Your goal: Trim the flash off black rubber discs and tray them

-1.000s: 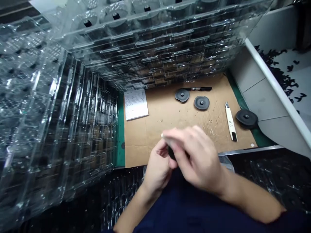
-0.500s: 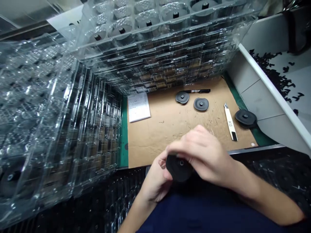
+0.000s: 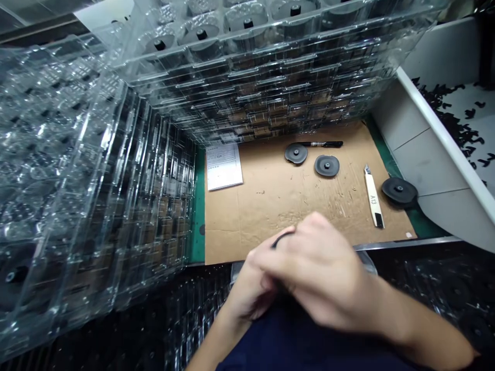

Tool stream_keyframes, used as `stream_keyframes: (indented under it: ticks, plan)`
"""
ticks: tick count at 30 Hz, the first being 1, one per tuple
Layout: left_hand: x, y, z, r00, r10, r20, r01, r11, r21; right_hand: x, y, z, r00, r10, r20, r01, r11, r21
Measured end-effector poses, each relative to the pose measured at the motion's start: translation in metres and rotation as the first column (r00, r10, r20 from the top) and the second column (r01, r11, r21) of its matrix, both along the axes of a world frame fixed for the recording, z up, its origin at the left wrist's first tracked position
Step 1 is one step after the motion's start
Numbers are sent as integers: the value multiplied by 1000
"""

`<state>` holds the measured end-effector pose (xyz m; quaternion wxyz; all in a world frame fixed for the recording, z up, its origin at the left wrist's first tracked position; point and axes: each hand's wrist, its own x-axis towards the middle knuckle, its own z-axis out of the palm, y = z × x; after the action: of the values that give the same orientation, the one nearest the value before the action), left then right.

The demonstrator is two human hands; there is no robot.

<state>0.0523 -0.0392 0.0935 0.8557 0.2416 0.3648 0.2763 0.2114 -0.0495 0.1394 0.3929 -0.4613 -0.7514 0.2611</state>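
The left hand (image 3: 247, 291) and right hand (image 3: 320, 270) are together low in the view, just past the near edge of the cardboard, with the right hand lying over the left. They are closed on a black disc (image 3: 281, 239), which is almost wholly hidden. Only a thin dark curve of its rim shows between the fingers, and the right hand is slightly blurred.

The cardboard (image 3: 270, 216) lies on a green mat (image 3: 198, 216). Two more black discs sit near its far edge: one (image 3: 296, 153) just below a black marker (image 3: 323, 144), the other (image 3: 327, 165) just beside the first. A third disc (image 3: 399, 192) lies off the cardboard at the right, by a grey wall (image 3: 402, 139). A white utility knife (image 3: 373, 198) marked A13 lies on the cardboard between that disc and the hands, and a printed sheet (image 3: 223, 166) lies at the far left corner.

Stacked clear plastic trays (image 3: 154, 170) rise along the left and far sides, some pockets holding discs. Beyond the wall, small black pieces (image 3: 452, 123) lie scattered on a white surface.
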Motion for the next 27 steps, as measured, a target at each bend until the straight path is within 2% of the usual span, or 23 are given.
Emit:
stream_keyframes:
  ticks: [2, 4, 6, 8, 12, 15, 20, 24, 27]
  plan:
    - [0, 0, 3, 999, -13, 52, 14, 1000, -7, 11, 3, -10, 981, -175, -84, 160, 974, -160]
    - [-1, 1, 6, 994, 12, 111, -6, 999, -54, 23, 4, -27, 924, -362, -121, 301, 886, -352]
    - [-2, 2, 7, 988, 44, 148, -30, 995, -99, 33, 0, -50, 901, -425, -89, 334, 809, -483]
    - [-4, 3, 4, 985, 52, 165, -34, 993, -114, 37, -7, -74, 915, -403, -15, 332, 774, -540]
    - [-8, 5, -2, 983, 56, 174, -35, 992, -118, 31, -22, -113, 913, -404, 65, 378, 774, -508]
    - [-9, 6, -4, 984, 78, 161, -59, 991, -118, 26, -30, -127, 895, -440, 67, 420, 784, -458]
    - [-7, 5, -8, 980, 171, 100, -160, 981, -105, 22, -37, -129, 890, -437, 131, 450, 793, -411]
    - [-4, 3, -14, 963, 268, 24, -264, 958, -110, 17, -41, -126, 867, -448, 218, 498, 770, -400]
    - [-3, 1, -15, 950, 311, 6, -308, 943, -125, 14, -44, -124, 864, -453, 220, 503, 759, -413]
